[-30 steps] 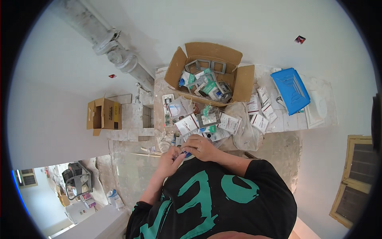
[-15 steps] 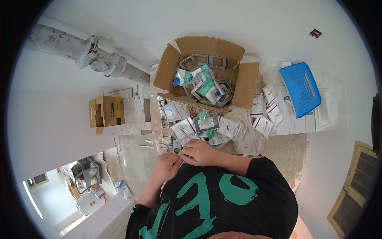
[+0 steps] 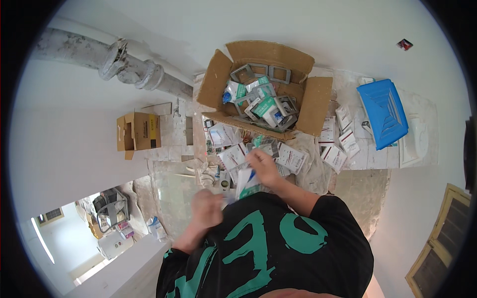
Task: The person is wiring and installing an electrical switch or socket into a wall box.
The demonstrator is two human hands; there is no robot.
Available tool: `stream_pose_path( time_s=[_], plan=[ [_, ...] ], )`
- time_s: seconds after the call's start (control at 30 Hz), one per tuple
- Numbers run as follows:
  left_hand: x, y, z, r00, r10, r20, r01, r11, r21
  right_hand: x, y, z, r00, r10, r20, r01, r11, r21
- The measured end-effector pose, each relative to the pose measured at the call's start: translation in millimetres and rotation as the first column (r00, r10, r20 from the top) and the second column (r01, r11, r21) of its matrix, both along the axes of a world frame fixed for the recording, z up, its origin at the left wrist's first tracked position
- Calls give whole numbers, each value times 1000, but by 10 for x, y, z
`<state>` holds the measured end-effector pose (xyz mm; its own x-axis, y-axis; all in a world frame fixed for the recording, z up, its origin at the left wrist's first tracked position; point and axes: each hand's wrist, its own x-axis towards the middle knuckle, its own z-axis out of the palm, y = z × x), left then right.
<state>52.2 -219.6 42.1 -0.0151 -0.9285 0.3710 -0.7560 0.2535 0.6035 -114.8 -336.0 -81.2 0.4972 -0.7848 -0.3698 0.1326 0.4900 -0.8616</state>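
Observation:
My right hand [image 3: 264, 166] is shut on a white packet with teal and blue print [image 3: 246, 183], held just above a pile of similar white packets [image 3: 233, 155] on a rough ledge. My left hand [image 3: 206, 208] is blurred and sits lower, close to my black shirt with teal lettering, a little left of the packet. Its fingers are curled, and I cannot tell whether it holds anything. Beyond the pile stands an open cardboard box [image 3: 319, 105] filled with grey rectangular frames [image 3: 242, 72] and more packets.
A blue plastic tray [image 3: 382, 111] lies at the right with more white packets [image 3: 334, 155] beside it. A small brown carton [image 3: 139, 131] sits at the left. A thick grey pipe [image 3: 130, 69] runs along the wall at upper left. A wooden frame [image 3: 439, 248] is at lower right.
My hands were together over the pile; now they are apart. The right hand holds the packet over the pile, and the left has dropped toward my body. The view has shifted slightly.

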Motion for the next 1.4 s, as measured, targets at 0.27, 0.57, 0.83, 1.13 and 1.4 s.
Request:
stream_pose_path(
  time_s=[0.27,0.57,0.83,1.13,1.4],
  plan=[
    [755,-148,-317,658,701,-274,-603,709,366,-126,-225,249,890,-426,163,419,905,75],
    [83,15,-517,727,387,-567,73,778,624,63,124,265,972,-181,153,186,982,-19],
    [197,801,-542,672,347,-655,36,867,497,505,810,204,984,-14,177,-8,992,127],
    [871,2288,-789,577,377,-725,-163,923,350,1408,2388,431,915,324,241,-369,912,177],
    [1556,3948,-636,-292,86,-953,-427,880,210,2369,3644,514,728,452,515,-648,698,304]
  ],
)
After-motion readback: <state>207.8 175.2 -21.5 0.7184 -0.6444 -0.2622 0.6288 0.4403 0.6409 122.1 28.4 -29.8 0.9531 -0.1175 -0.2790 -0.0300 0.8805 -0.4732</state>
